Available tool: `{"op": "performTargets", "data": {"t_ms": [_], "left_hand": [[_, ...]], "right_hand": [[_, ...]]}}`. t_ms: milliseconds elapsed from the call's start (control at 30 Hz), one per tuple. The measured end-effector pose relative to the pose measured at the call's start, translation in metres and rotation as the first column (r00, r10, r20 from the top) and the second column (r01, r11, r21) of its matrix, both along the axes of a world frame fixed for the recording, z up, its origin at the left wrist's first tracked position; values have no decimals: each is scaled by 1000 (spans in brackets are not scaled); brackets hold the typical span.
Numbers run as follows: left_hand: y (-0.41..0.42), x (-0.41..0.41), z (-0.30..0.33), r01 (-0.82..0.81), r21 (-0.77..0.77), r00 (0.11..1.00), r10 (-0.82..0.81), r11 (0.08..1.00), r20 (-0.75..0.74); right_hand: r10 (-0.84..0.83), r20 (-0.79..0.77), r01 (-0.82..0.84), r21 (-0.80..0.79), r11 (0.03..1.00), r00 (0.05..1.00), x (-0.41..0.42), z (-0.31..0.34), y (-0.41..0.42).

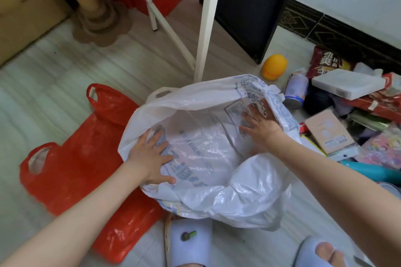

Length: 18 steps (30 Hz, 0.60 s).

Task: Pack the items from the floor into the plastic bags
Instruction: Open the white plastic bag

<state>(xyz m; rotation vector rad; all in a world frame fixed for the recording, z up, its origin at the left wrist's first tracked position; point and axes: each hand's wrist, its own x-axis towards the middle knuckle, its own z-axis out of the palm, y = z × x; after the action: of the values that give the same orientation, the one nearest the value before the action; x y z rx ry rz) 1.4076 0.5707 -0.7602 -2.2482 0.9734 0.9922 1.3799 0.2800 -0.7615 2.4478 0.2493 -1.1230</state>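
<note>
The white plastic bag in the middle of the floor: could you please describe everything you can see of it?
The white plastic bag is thin, crinkled, translucent film with blue print and a cut-out handle at its far rim. It lies on the floor with its mouth spread wide towards the camera; no items are visible inside. The left hand presses flat, fingers straight, on its left wall; the right hand reaches inside against the right wall. It overlaps the red plastic bag lying flat to its left.
</note>
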Motion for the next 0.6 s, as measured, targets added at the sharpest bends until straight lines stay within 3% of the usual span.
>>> {"op": "performTargets", "data": {"t_ms": [67, 167, 300, 400, 500, 600], "left_hand": [[-1, 4, 2, -5, 53, 1000, 6, 999, -24], [-8, 4, 6, -31, 70, 998, 34, 997, -45], [-32, -7, 10, -27, -155, 1000, 28, 988, 5], [-52, -16, 0, -131, -249, 985, 97, 960, -144], [-64, -21, -24, -242, -230, 944, 174, 943, -281], [-68, -23, -47, -212, -192, 942, 148, 958, -302]], "right_hand": [[-15, -42, 12, -69, 998, 999, -2, -6, -3], [-92, -38, 92, -10, 996, 995, -7, -11, -3], [-56, 78, 41, 185, 982, 995, -10, -9, 4], [-60, 112, 24, 296, 955, 992, -12, -3, 14], [-8, 149, -50, 381, 923, 989, -19, 5, 21], [38, 151, -98, 409, 907, 988, -31, 12, 19]]}}
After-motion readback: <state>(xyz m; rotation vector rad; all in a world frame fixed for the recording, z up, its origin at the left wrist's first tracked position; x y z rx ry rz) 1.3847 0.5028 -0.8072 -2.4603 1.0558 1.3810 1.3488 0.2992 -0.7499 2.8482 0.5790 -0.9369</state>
